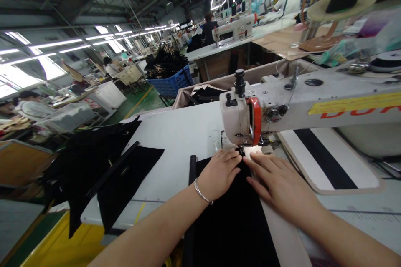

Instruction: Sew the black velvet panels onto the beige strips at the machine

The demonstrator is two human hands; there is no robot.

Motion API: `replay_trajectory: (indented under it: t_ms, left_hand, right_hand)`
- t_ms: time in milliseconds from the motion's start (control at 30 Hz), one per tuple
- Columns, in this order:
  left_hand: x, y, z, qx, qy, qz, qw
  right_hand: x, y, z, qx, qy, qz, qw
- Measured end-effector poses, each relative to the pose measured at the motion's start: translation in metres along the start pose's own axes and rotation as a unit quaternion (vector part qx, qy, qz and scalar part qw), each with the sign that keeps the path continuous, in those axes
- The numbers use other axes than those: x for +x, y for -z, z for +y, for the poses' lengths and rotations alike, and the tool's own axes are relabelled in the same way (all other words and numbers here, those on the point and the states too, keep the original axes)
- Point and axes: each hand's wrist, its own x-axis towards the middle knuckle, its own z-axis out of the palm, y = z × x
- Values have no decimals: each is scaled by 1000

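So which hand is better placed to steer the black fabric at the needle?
Probably the left hand: it lies flat on the black fabric, fingertips just before the sewing machine head. The right hand rests along the fabric's right edge, partly on the white table.

Left hand (220, 173): palm down, fingers loosely curled, bracelet at wrist, forearm bare. Right hand (278, 183): flat, fingers extended, just beside the left hand; forearm bare.

Black fabric (232, 217) lies on the white table (175, 142). At one o'clock, the cream sewing machine (300, 100) has a red guard (256, 119) and a yellow label (354, 103) lettered in red. At eleven o'clock, a blue crate (172, 84) sits on green floor (138, 102).
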Motion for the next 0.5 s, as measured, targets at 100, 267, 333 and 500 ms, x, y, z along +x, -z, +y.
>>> replay_trajectory:
  t_ms: [100,267,333,500]
  left_hand:
    - [0,-3,0,1,-1,-1,1000]
    - [3,-3,1,8,11,-7,1000]
    - [-1,5,7,6,19,-25,999]
    - [-51,33,43,-49,-84,-155,983]
  right_hand:
    - [0,-2,1,0,3,5,1000]
    - [4,-1,3,-4,-1,12,1000]
    - [-3,3,-2,-3,7,17,1000]
    - [-62,21,-32,-23,83,46,995]
